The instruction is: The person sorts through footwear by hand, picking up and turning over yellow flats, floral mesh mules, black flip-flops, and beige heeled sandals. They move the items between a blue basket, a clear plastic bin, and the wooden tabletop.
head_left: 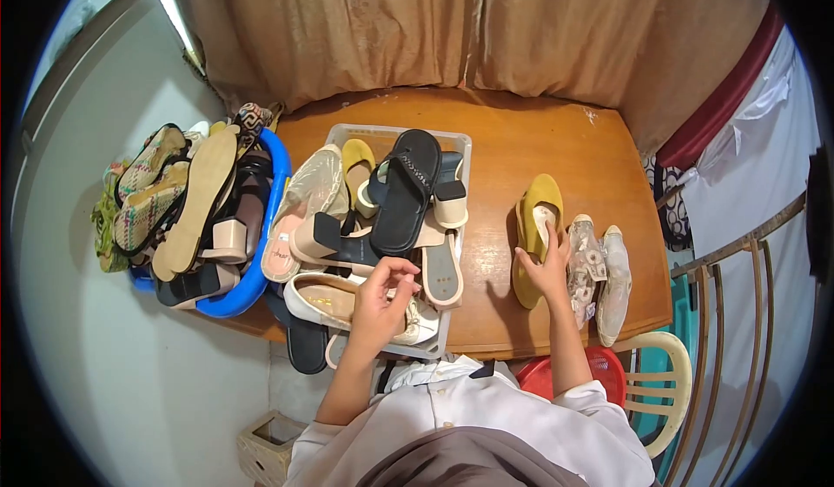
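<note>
On the right half of the table stands a pair of yellow flat shoes (529, 205), side by side. My right hand (547, 268) grips the near one, thumb against its side and fingers at its opening. My left hand (382, 306) hovers over the front of a clear plastic box (468, 161), its fingers curled in with nothing visible in them. Just beside it lies a white flat shoe (318, 299). Heaped in the box are a black braided-strap sandal (405, 196), a lace-like shoe (304, 187), another yellow shoe (357, 159) and heeled sandals.
A blue basket (280, 174) piled with sandals stands at the table's left end. Two lacy shoes (614, 285) are right of the yellow pair. Below the table's front edge are a red stool (606, 371) and a cream plastic chair (678, 357). Brown curtains (347, 35) hang behind.
</note>
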Available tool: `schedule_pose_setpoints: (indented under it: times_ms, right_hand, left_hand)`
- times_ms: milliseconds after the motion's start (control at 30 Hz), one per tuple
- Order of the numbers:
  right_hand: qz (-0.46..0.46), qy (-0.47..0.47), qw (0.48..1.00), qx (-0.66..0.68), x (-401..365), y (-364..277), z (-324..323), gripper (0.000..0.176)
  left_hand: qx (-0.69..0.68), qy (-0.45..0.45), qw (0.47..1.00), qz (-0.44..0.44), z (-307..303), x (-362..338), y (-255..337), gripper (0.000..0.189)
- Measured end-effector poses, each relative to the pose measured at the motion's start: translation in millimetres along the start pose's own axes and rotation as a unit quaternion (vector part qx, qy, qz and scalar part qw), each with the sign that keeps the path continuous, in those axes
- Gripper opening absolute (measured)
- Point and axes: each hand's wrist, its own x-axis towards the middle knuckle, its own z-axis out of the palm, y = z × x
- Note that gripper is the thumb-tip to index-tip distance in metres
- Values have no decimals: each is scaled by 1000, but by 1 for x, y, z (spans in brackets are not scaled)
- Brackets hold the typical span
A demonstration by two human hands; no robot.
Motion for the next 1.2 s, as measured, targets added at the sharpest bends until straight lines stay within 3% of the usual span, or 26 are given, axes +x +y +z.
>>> schedule_pose_setpoints:
  times_ms: [33, 133, 200, 267, 367, 700, 900, 1133, 1200]
  right_hand:
    - [-32, 7, 999, 43, -2, -15, -6, 77]
    - [-197, -34, 980, 17, -11, -64, -29, 77]
    - [-287, -130, 948, 44, -16, -85, -30, 81]
    - [-361, -199, 911, 30, -28, -112, -28, 82]
    - [-393, -212, 893, -50, -41, -130, -12, 79]
    - [-402, -178, 889, 127, -49, -133, 12, 47]
    - [-336, -284, 869, 229, -33, -132, -3, 33]
    - [-191, -206, 912, 298, -9, -125, -7, 23]
    - [-194, -151, 925, 290, -2, -126, -4, 23]
  left_hand:
    - [69, 4, 997, 17, -1, 0, 2, 16]
    - [260, 8, 962, 80, 1, 0, 3, 26]
    - [365, 7, 920, 141, 2, 2, -7, 32]
    - [362, 4, 925, 115, 2, 3, -13, 36]
    - [355, 26, 928, 110, -2, 2, -25, 36]
    - [272, 3, 960, 73, -12, -16, -20, 28]
    - [270, -14, 957, 102, -6, -21, -16, 28]
    - [327, 59, 935, 123, -8, -22, 1, 25]
    - [381, 100, 905, 162, -15, -22, 2, 24]
